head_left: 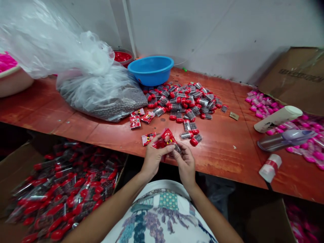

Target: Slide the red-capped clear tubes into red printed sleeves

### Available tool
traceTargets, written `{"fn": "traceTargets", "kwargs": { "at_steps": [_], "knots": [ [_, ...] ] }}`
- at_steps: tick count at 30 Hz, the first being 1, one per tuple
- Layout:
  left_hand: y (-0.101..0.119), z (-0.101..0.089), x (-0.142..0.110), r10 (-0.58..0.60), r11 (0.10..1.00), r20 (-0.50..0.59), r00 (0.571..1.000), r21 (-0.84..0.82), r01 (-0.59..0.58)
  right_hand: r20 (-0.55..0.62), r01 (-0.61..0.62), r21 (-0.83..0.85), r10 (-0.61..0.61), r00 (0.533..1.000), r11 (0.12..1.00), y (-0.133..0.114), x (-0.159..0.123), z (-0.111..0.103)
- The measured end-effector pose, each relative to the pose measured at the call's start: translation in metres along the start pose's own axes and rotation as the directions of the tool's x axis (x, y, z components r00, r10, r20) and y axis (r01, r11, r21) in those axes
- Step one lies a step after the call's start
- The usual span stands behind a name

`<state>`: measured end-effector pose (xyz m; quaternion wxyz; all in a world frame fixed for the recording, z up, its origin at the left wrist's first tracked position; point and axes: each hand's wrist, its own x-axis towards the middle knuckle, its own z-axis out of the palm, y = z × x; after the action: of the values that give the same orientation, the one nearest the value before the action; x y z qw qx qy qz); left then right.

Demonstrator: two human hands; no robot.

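At the front edge of the counter (222, 158), the left hand (154, 157) has thumb and fingers closed on a red printed wrapper (167, 136) — the right hand (186, 161), also closed, pinches a partly hidden dark-filled capsule (177, 147) against it. A flat red packet (149, 138) lies just beside the left hand. Red-capped bead capsules (182, 101) lie heaped toward the back edge — near a blue basin (151, 80) and a clear plastic bag (101, 96).

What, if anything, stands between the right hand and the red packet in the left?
Nothing visible does: the right hand is close against the red packet, held by the left hand. A dark piece shows at the right fingertips, partly hidden; a loose packet lies beside the left hand, outside that gap.
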<state>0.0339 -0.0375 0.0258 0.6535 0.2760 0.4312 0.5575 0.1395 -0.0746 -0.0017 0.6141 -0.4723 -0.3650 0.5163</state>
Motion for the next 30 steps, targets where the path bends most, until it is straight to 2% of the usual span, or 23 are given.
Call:
{"fn": "traceTargets", "kwargs": {
  "at_steps": [4,12,19,23,30],
  "knots": [
    [0.000,0.002,-0.002,-0.028,1.000,0.016,0.999,-0.013,0.028,-0.021,-0.037,0.136,0.040,0.999,0.990,-0.005,0.004,0.004],
    [0.013,-0.004,0.003,-0.006,1.000,-0.007,1.000,-0.003,0.006,-0.005,-0.081,0.173,0.083,0.997,0.982,-0.005,0.010,-0.003],
    [0.005,0.005,0.001,0.093,0.995,-0.156,0.983,0.042,-0.088,-0.049,-0.025,0.186,0.034,0.998,0.982,-0.002,0.006,0.007],
    [0.005,0.006,-0.004,0.083,0.996,-0.121,0.989,0.053,-0.077,-0.071,-0.023,0.171,0.036,0.997,0.985,-0.001,0.006,0.006],
    [0.012,0.002,0.004,0.088,0.994,-0.044,0.995,0.060,-0.086,-0.033,-0.016,0.138,0.021,0.999,0.990,0.000,0.004,0.006]
  ]
}}
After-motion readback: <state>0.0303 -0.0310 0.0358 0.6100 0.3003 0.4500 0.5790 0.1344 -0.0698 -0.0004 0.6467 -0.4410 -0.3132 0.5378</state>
